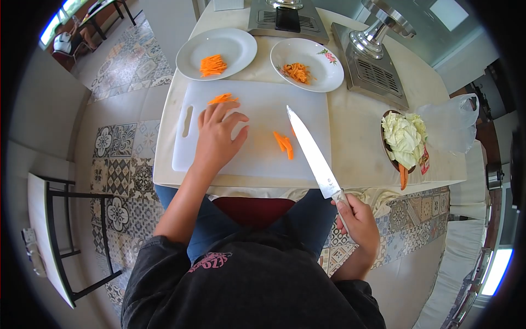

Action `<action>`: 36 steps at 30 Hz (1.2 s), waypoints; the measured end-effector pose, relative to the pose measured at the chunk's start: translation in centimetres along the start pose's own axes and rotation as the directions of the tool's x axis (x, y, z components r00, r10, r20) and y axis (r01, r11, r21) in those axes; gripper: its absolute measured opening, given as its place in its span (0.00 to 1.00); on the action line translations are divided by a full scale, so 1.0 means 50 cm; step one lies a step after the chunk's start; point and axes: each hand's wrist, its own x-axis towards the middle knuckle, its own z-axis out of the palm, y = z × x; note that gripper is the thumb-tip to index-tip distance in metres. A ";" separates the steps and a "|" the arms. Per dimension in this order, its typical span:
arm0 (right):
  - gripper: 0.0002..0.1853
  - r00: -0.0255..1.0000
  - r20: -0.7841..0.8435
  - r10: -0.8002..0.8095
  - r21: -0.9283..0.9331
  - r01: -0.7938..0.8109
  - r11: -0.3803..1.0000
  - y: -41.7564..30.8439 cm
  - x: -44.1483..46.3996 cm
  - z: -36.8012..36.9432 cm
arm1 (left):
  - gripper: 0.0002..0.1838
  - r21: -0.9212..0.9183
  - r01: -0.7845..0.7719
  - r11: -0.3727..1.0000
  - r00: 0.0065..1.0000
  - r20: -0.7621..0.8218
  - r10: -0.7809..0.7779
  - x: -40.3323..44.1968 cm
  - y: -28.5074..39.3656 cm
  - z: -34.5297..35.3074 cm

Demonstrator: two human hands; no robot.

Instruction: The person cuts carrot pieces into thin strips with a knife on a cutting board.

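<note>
On the white cutting board [246,156], my left hand [219,131] has its fingers spread, with fingertips at a small pile of carrot strips [222,98] near the upper left. My right hand [357,219] grips the handle of a large knife [312,154], its blade slanting up and left over the board's right side. Left of the blade lie a few carrot pieces [284,145]. Beyond the board, a plain white plate [241,46] holds thin carrot strips [213,65], and a flowered plate [279,52] holds carrot shavings [297,72].
At the right are a bowl of cut cabbage [404,134] with a carrot [403,176] beside it and a clear plastic bag [452,123]. Metal appliances [378,71] stand at the back. A seated person [64,43] is far off at upper left.
</note>
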 end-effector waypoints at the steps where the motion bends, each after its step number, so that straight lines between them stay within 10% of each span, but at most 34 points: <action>1: 0.14 1.000 -0.008 0.001 0.006 -0.001 1.000 0.005 -0.001 0.000 | 0.11 -0.029 -0.065 0.997 0.996 0.063 0.066 -0.004 0.011 0.007; 9: 0.14 1.000 -0.017 -0.009 0.035 0.010 0.999 0.015 -0.010 -0.002 | 0.08 -0.114 -0.248 0.962 0.952 0.156 0.264 0.004 0.069 0.066; 36: 0.16 1.000 -0.013 -0.012 0.059 0.012 0.998 0.028 -0.020 -0.005 | 0.04 -0.194 -0.185 0.963 0.952 0.207 0.225 0.031 0.043 0.064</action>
